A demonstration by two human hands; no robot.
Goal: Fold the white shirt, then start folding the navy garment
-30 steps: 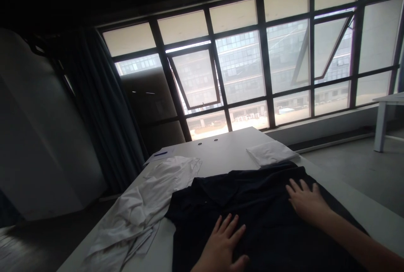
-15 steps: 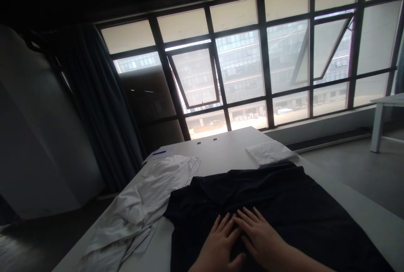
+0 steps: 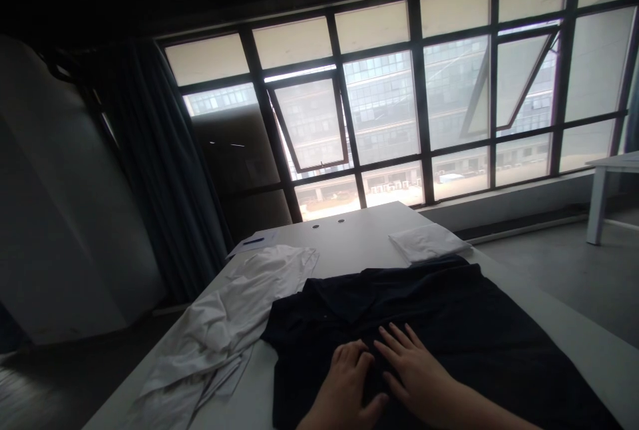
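Note:
A dark garment (image 3: 479,330) lies spread over the near part of the white table (image 3: 349,243), its collar toward the upper left. My right hand (image 3: 412,363) rests flat on it with fingers spread. Just to the left, my left hand (image 3: 347,380) touches the same cloth, its fingers curled and the thumb apart; no held thing shows between them. A small gap separates the two hands. White crumpled cloth (image 3: 214,330) lies along the table's left side, next to the dark garment.
A folded white cloth (image 3: 426,242) lies beyond the dark garment. Paper with a dark pen (image 3: 253,241) is at the far left corner. Another white table (image 3: 599,197) stands at the right. Windows and a dark curtain (image 3: 164,170) are behind.
My left hand's fingers have curled in, and the hands have moved slightly apart. My right hand stays flat, shifted a little.

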